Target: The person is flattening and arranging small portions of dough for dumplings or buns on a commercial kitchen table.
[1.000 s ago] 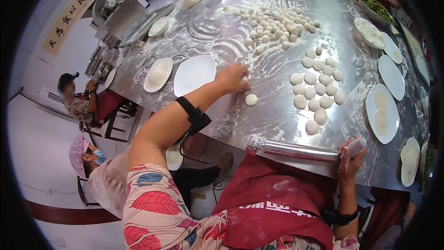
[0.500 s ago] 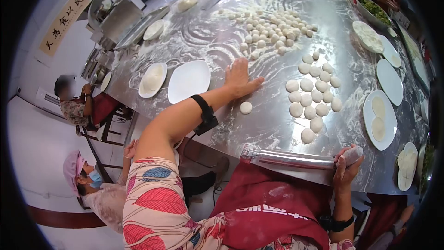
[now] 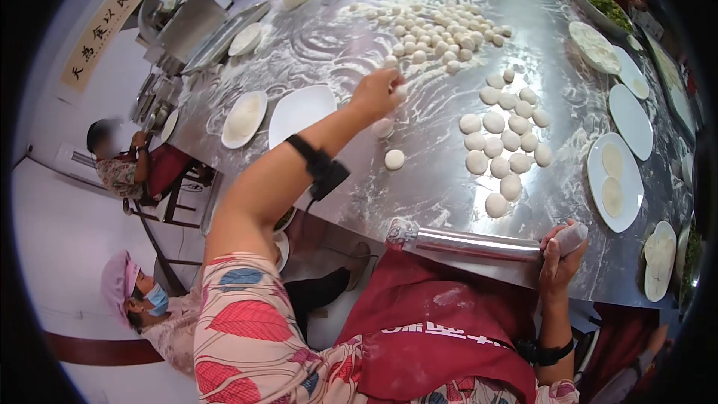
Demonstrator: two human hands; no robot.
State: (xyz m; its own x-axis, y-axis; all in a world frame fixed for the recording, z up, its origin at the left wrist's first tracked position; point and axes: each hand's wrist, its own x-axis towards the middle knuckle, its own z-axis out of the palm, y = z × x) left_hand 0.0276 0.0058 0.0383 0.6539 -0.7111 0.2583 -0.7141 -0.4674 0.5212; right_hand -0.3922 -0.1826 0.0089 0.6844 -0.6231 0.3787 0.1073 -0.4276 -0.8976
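My left hand (image 3: 378, 95) is above the floured metal table, its fingers closed around a small dough ball (image 3: 399, 93). Just below it lie two flattened dough rounds: one (image 3: 382, 128) nearer the hand, another (image 3: 394, 159) closer to me. My right hand (image 3: 561, 258) grips the right handle of a metal rolling pin (image 3: 479, 243), which lies along the table's near edge. Several flattened dough rounds (image 3: 493, 121) sit in a cluster right of centre. Farther back spreads a pile of small dough balls (image 3: 449, 45).
A white plate (image 3: 303, 111) and a plate with wrappers (image 3: 244, 120) stand to the left. On the right are a plate with two wrappers (image 3: 613, 206), other plates, and a bowl of chopped greens (image 3: 604, 9). Other people are at left and far right.
My left hand has lifted from flat on the table, uncovering a flattened dough round, and moved away from me; it now holds a dough ball. My right hand stays on the rolling pin.
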